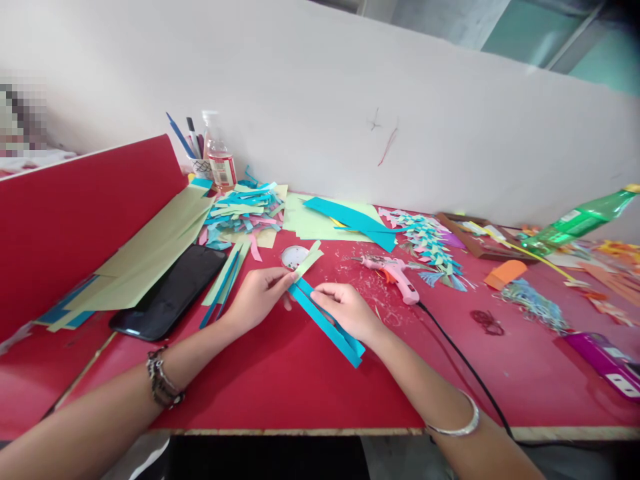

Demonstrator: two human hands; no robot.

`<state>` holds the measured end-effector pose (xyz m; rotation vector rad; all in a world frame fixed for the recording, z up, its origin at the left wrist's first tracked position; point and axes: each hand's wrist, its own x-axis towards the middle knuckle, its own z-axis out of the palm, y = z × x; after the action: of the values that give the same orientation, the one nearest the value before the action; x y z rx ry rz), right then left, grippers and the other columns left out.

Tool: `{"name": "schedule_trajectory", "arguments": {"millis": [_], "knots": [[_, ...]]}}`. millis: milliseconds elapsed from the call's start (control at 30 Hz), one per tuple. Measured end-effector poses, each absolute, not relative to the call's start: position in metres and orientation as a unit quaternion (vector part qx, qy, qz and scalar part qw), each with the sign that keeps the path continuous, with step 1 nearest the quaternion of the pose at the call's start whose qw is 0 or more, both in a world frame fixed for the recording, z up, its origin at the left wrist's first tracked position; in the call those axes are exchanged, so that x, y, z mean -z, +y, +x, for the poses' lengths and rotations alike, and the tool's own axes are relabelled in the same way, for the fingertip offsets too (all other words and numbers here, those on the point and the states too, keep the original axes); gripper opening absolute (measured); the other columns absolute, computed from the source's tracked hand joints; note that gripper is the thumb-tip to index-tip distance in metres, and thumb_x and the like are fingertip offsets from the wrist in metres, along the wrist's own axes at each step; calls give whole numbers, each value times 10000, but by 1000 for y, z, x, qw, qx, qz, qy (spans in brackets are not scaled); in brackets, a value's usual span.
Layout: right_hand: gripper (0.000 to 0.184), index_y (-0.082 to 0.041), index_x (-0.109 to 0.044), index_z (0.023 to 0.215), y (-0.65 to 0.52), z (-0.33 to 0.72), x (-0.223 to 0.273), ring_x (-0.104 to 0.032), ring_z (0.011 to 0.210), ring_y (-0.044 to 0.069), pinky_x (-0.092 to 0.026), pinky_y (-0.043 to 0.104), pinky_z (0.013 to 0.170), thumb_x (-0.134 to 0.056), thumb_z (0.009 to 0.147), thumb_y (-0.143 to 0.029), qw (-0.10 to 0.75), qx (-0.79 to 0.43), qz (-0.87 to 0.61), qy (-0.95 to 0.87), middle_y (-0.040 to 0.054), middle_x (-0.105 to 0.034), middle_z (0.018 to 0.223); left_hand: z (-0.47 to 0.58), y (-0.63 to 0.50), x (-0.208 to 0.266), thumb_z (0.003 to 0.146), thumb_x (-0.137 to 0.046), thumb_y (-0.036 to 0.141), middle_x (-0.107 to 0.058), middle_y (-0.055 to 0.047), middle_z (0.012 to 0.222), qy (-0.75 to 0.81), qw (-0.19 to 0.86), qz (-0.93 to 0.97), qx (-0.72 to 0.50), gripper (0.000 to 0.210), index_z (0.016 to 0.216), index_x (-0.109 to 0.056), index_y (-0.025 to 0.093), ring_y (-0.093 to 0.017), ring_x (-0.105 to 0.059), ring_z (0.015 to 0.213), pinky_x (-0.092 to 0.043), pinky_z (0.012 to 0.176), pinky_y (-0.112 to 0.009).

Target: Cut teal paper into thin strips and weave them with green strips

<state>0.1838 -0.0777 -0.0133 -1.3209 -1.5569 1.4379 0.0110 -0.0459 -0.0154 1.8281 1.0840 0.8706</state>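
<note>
My left hand [260, 297] pinches the crossing point of a pale green paper strip [309, 260] and a blue paper strip [327, 323]. Fingers of my right hand [345, 307] are closed on the blue strip, just right of that crossing. The blue paper looks doubled, its two tails running down to the right above the red table [280, 387]. More blue and green strips [225, 287] lie left of my left hand. Beyond my right hand rests a pink glue gun [393, 273] with an orange trigger.
A black phone [170, 293] and stacked paper sheets [150, 247] lie left. Behind are a heap of paper strips [245, 213], a bottle [220, 157] and woven paper pieces [430, 243]. The glue gun's black cord [465, 367] crosses the right side. A green bottle [575, 223] leans far right.
</note>
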Motion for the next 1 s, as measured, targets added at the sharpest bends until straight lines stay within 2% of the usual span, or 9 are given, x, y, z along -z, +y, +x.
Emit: {"name": "schedule_trajectory", "arguments": {"millis": [233,433,533,633,767,833,900,1000], "knots": [[269,-173,-560,775,-74,191,14,-403,455,57,-286,173,408,-500,742,-433,294,-549,-490,-611,-40,-468,561,7,-37,14,813,-402,380,-577,21,493,442,404,717,-356,335,646,-566,140,-90,-537,452,-398,515,-184],[278,-162,-525,756,-71,204,12,-337,383,41,-255,174,384,-496,741,-438,265,-545,-480,-634,-73,-391,470,3,-34,10,804,-407,371,-558,36,468,461,392,706,-369,327,625,-555,140,-81,-511,429,-386,499,-181],[252,-158,-518,760,-71,206,10,-368,414,47,-282,176,411,-520,729,-408,230,-538,-463,-666,-65,-416,495,2,-34,8,802,-412,363,-554,35,454,469,391,700,-370,325,629,-566,134,-81,-505,422,-385,496,-181],[185,-158,-537,745,-71,207,11,-427,480,67,-302,188,454,-513,732,-341,205,-440,-483,-729,-32,-487,572,2,-33,9,801,-413,363,-567,30,486,468,396,701,-366,322,632,-565,134,-79,-514,424,-389,497,-181],[155,-169,-560,678,-72,208,13,-436,458,91,-264,220,469,-468,741,-277,158,-213,-545,-795,-17,-497,508,1,-30,11,799,-411,371,-595,22,556,464,399,705,-359,322,647,-564,133,-73,-518,418,-389,484,-182],[163,-178,-577,758,-73,207,12,-488,526,117,-301,232,511,-468,740,-298,163,-160,-544,-807,5,-556,588,1,-30,12,800,-408,374,-593,25,534,463,393,711,-354,325,654,-573,134,-73,-512,413,-385,482,-181],[256,-187,-559,922,-74,204,11,-541,713,164,-362,261,623,-491,727,-337,193,-137,-524,-818,45,-602,799,2,-32,13,801,-407,378,-573,34,469,461,383,724,-343,331,659,-587,139,-77,-502,413,-374,483,-176],[455,-208,-447,1126,-75,197,12,-512,918,203,-373,317,772,-517,711,-381,234,-138,-500,-822,74,-560,1013,5,-37,15,807,-398,390,-546,37,415,448,373,746,-322,347,671,-605,146,-85,-485,428,-348,479,-172]]}}
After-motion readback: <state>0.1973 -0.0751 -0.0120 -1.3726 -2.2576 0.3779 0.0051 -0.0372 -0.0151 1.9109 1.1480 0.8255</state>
